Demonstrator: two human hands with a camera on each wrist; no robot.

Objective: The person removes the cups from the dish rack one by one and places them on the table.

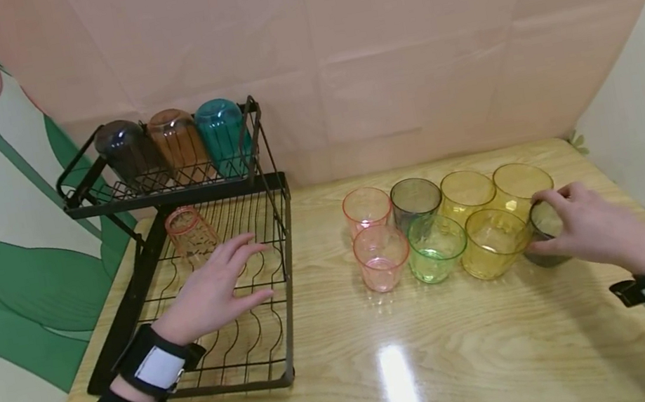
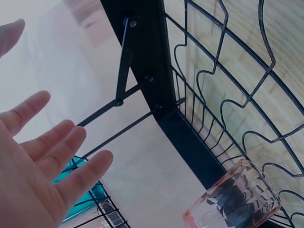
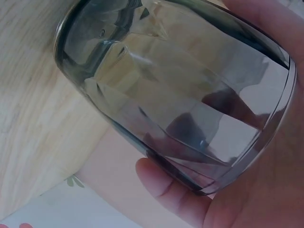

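At the right end of the front row of glasses, my right hand (image 1: 599, 229) grips a smoky grey glass (image 1: 546, 220), fingers and thumb around its sides. The right wrist view shows this grey glass (image 3: 175, 90) close up, its faceted wall between thumb and fingers. Beside it stands a yellow glass (image 1: 494, 247). My left hand (image 1: 210, 294) hovers over the lower tier of a black dish rack (image 1: 287, 349), fingers spread, holding nothing. Just beyond that hand, a pink glass (image 1: 189, 230) leans in the rack; the left wrist view also shows this pink glass (image 2: 237, 199).
Upside down on the rack's upper tier sit a dark glass (image 1: 128, 151), a brown glass (image 1: 178, 143) and a teal glass (image 1: 223, 132). On the wooden table (image 1: 342, 397), two rows hold more glasses, including a green glass (image 1: 437, 254) and a front pink glass (image 1: 383, 263). A wall (image 1: 398, 39) rises behind.
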